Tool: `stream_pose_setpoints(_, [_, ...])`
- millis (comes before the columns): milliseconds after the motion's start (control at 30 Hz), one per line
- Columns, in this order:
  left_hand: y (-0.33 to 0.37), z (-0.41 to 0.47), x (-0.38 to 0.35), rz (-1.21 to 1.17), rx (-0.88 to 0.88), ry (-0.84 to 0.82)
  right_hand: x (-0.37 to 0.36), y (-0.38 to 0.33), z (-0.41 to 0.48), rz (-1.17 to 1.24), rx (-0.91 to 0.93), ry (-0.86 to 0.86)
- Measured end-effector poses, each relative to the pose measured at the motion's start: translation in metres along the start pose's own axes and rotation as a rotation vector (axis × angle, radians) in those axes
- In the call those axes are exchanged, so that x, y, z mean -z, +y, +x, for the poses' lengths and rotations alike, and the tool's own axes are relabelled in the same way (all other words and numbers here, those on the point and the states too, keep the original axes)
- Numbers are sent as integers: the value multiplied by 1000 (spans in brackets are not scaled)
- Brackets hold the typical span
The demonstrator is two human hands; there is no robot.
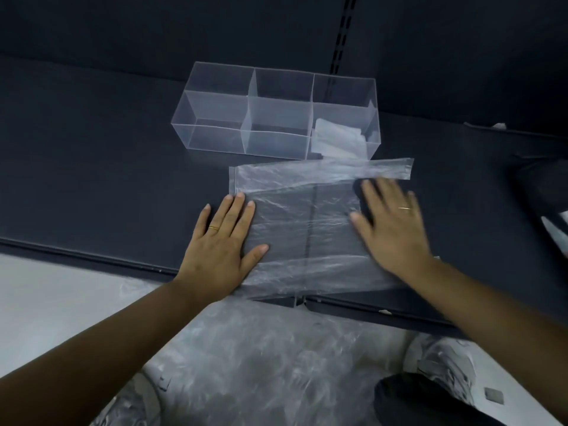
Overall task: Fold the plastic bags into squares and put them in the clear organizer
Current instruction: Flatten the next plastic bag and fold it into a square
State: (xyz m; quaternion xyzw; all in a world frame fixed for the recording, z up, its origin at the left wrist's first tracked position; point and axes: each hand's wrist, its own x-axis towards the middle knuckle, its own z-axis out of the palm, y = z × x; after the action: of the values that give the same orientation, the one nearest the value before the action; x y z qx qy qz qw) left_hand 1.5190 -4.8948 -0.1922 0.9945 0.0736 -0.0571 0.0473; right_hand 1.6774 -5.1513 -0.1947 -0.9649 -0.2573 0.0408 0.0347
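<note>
Between left hand (221, 241) and right hand (390, 229) lies the plastic bag (301, 222).

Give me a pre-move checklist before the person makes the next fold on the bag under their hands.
1. Plastic bag lies flat on the dark surface: ok.
2. Left hand pins the bag's left edge: ok.
3. Right hand flat on the right side: ok, though blurred.
4. Bag smooth: not ok, wrinkles show.
5. Clear organizer has free compartments: ok; folded bags fill only the right one.
6. Bag's near edge stays on the surface: cannot tell.
</note>
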Motion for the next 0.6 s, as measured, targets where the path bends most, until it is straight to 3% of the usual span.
stream_pose_setpoints(133, [-3,-16,8,-83,4,103,9,55,-22,23,-260,126])
stream_pose_setpoints(200, [-9,-34,8,-174,-172,188,16,55,-30,41,-253,194])
stream_pose_setpoints(300, [-15,-60,0,-164,-430,161,27,15,-41,240,-43,229])
stream_pose_setpoints(367, [-16,-67,-3,-111,-468,162,31,-30,-56,408,160,58])
stream_pose_setpoints(467, [-14,-70,2,-165,-471,270,24,-89,-79,375,484,-162])
stream_pose_setpoints(533, [-9,-72,9,-228,-474,337,18,-109,-86,288,569,-183])
stream_pose_setpoints(600, [0,-77,17,-307,-442,374,19,-115,-88,270,535,-123])
